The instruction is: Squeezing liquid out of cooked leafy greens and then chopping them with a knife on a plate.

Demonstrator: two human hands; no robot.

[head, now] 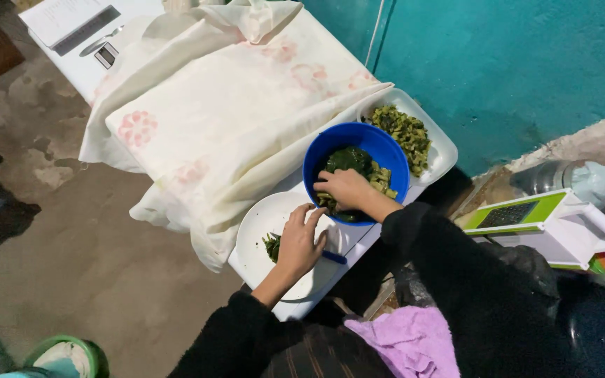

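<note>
Right hand (344, 187), fingers curled down among green pieces (379, 176), reaches inside one blue bowl (323, 150) near the table's (295, 308) right edge. Left hand (300, 241) rests loosely open on one white plate (257, 231) at the near corner, just beside a few greens (272, 246).

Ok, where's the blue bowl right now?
Head view, right of centre: the blue bowl sits between the white plate and the white tray, right hand inside.

Blue bowl (356, 150) reads as smooth plastic with a dull sheen, wet dark greens (348, 161) glistening inside it. At its seven o'clock, the white plate (260, 231) looks smooth and faintly glossy. Up at eleven o'clock, a cream cloth (225, 119) lies soft and matt, creased, with faded pink prints. The white tray (442, 150) at two o'clock is smooth (plastic, by the look). Both sleeves are fuzzy black fabric; the teal wall (512, 63) is rough, matt plaster.
</note>
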